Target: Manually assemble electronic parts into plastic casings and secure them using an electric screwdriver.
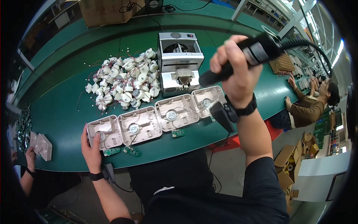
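A row of several off-white plastic housings [147,137] lies across the bench in front of me, each with a round white-and-metal motor [134,129] and thin wires inside. My left hand [91,152] grips the leftmost housing [116,140], fingers along its outer side and thumb inside by the motor. Raised above the right end of the row, my right hand [238,71] is wrapped round a black corded electric screwdriver [261,48], its nose pointing down and left. Green circuit boards [131,151] rest along the housings' near edge, joined by wires.
Behind the row stands a silver-and-black screw feeder [181,61]. A heap of wired white motors [125,80] lies left of it. At far left, another person's hand [30,158] touches housings [44,147]. A co-worker [309,106] sits at right; open cardboard boxes [287,166] are on the floor.
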Motion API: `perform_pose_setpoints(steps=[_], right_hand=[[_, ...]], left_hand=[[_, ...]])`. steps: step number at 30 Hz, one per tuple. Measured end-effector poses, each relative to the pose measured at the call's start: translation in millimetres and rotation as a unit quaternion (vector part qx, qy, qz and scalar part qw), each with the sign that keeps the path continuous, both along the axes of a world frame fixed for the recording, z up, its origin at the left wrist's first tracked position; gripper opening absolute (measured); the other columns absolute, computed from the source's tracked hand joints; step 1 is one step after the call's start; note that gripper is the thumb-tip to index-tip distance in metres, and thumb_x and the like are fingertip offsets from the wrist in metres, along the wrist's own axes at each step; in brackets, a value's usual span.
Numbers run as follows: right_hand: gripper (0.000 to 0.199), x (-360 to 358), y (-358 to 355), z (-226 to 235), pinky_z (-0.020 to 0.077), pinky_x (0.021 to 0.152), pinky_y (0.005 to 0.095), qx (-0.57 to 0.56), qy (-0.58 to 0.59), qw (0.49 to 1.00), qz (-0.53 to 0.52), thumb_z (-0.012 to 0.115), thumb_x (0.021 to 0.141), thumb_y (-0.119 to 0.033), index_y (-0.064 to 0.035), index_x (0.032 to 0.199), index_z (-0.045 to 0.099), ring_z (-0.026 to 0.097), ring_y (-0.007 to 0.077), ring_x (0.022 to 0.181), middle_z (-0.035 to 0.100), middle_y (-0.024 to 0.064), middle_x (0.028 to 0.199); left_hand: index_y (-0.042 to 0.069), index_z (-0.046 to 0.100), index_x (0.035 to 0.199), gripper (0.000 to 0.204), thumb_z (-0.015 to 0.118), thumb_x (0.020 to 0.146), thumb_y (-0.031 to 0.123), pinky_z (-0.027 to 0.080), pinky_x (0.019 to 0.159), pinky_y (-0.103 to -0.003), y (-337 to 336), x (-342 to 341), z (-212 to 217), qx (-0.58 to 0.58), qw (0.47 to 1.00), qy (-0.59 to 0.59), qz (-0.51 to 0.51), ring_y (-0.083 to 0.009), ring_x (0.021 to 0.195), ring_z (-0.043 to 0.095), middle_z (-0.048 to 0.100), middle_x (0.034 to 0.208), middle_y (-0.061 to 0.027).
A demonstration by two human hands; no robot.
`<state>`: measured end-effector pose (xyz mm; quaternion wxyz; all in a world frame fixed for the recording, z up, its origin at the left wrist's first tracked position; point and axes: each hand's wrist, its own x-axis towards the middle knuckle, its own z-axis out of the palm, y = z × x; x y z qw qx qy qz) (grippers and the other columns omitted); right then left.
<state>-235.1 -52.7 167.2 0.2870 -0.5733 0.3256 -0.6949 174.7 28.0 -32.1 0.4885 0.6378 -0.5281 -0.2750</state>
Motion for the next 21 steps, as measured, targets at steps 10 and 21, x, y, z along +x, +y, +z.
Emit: perform_pose_setpoints(steps=[10, 21], right_hand=[[0.015, 12, -25, -16, 0.0461, 0.053, 0.0319, 0.069, 0.005, 0.998, 0.012, 0.065, 0.095, -0.011, -0.0013, 0.103, 0.056, 0.055, 0.0183, 0.055, 0.055, 0.0066, 0.069], [0.016, -22, 48, -38, 0.0477, 0.055, 0.0326, 0.085, 0.015, 0.995, -0.058, 0.059, 0.096, -0.009, 0.0009, 0.105, 0.049, 0.055, 0.0185, 0.056, 0.055, 0.0091, 0.072]], left_hand=[[0.001, 0.052, 0.144, 0.056, 0.069, 0.095, 0.023, 0.043, 0.106, -0.038, -4, -2, -5, 0.000, 0.993, -0.119, 0.001, -0.0285, 0.123, 0.057, 0.058, 0.134, -0.0161], [-0.001, 0.053, 0.142, 0.055, 0.069, 0.095, 0.021, 0.042, 0.106, -0.038, -7, 2, -9, -0.008, 0.994, -0.108, -0.004, -0.0286, 0.123, 0.057, 0.058, 0.135, -0.0156]])
